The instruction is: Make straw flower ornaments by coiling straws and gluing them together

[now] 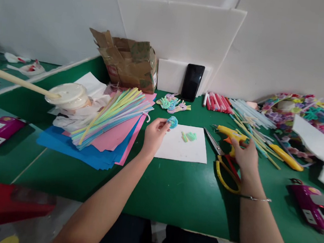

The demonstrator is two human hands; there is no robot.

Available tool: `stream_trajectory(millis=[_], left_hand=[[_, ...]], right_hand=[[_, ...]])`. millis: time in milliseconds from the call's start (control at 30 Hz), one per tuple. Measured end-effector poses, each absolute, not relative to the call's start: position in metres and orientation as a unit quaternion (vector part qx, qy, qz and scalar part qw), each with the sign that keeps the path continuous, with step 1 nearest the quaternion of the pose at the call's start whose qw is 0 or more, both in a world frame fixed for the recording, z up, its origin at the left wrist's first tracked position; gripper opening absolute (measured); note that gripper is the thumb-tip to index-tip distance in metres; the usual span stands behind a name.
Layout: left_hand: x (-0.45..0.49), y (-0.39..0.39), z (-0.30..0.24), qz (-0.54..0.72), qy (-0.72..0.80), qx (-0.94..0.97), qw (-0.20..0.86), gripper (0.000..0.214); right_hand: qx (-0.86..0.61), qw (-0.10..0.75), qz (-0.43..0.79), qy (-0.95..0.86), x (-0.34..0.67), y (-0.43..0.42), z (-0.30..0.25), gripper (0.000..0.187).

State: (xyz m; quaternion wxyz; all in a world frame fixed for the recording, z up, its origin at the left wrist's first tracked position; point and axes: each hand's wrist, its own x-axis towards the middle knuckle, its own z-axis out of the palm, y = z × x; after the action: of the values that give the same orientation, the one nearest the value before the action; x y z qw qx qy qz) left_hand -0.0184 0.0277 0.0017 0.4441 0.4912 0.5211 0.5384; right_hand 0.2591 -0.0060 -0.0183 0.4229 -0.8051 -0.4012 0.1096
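Note:
Pinched in the fingers of my left hand (155,134) is a blue coiled pipe cleaner (173,122), held over the upper left corner of a white sheet (182,151). Small green and yellow pipe cleaner pieces (190,136) lie on that sheet. My right hand (246,157) is closed around a yellow hot glue gun (229,132), its nozzle pointing left towards the sheet. Scissors with yellow and red handles (220,167) lie just left of and partly below my right hand.
Pastel pipe cleaners (113,118) lie on coloured sheets (90,154) at left, beside a lidded cup (67,96). A cardboard box (130,63) and a phone (192,82) stand behind. Red markers (217,102), a yellow cutter (287,158) and a purple power strip (311,206) are at right.

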Motion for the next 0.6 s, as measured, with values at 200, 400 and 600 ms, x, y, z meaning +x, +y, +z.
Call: stream_trajectory(millis=[200,400,600], left_hand=[[-0.015,0.026,-0.002,0.518,0.516,0.476,0.488,0.019],[-0.015,0.024,0.000,0.512,0.523,0.479,0.484,0.017],[-0.014,0.023,0.002,0.522,0.521,0.481,0.474,0.018]], right_hand=[[-0.715,0.418,-0.049,-0.558,0.222,-0.017,0.004,0.022],[-0.619,0.258,-0.005,-0.742,0.138,-0.013,0.003,0.017],[-0.638,0.167,-0.044,-0.751,0.122,-0.008,-0.010,0.024]])
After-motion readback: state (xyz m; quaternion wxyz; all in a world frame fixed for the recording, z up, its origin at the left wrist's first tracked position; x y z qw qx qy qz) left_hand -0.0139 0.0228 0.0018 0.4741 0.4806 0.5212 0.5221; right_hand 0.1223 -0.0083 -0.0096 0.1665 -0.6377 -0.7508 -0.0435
